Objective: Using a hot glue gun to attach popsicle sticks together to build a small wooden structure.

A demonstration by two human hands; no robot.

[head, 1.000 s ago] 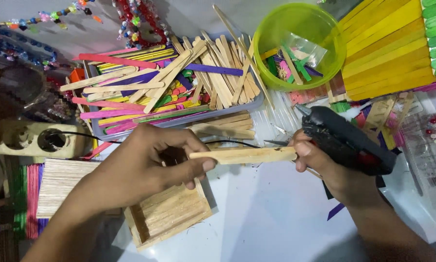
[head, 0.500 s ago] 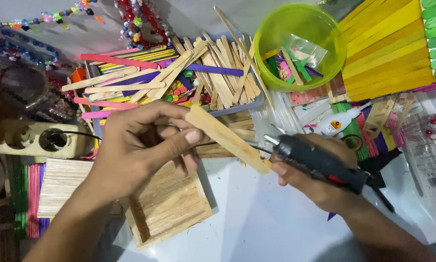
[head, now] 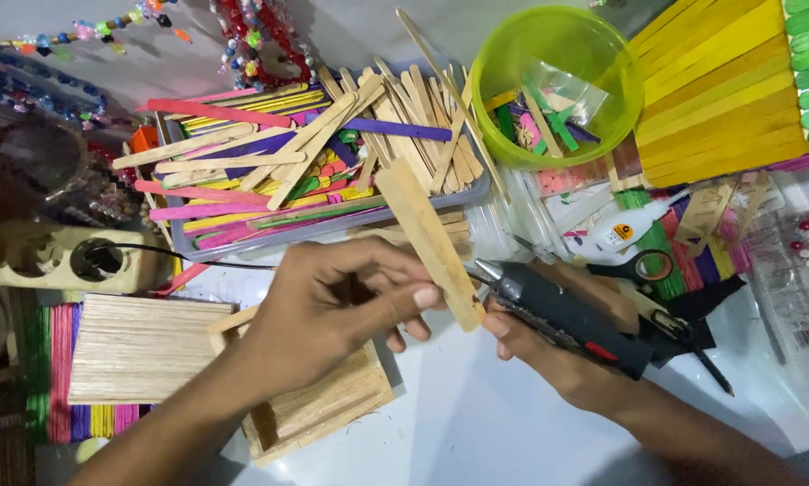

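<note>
while the left hand (head: 332,310) pinches a plain wooden craft stick (head: 429,243) between thumb and fingers (head: 422,297), holding it tilted with its lower end toward the glue gun, the right hand (head: 562,355) is wrapped shut around a black glue gun (head: 562,315) whose metal nozzle (head: 487,270) sits just beside that lower end, very near or touching it; contact cannot be told. below the left fingers, partly hidden by the palm, rests a small open box built of plain sticks (head: 319,409) on the white worktop (head: 476,423), and to the left of the wrist lies a flat panel of joined sticks (head: 139,346). beyond the fingers, a shallow tray (head: 332,229) is heaped with plain and coloured sticks, and a lime-green bowl (head: 512,153) holds more coloured bits. to the right of the gun lie scissors (head: 643,270) and a white glue bottle (head: 611,236); a socket block (head: 62,261) with a black cord sits far left. judged from this pose, gluing the stick well calls for keeping the pinch high on the stick, clear of the hot tip, steadying the stick so it does not twist, and laying a thin, even line along the edge rather than a blob, then seating it squarely on the box before the glue sets.
</note>
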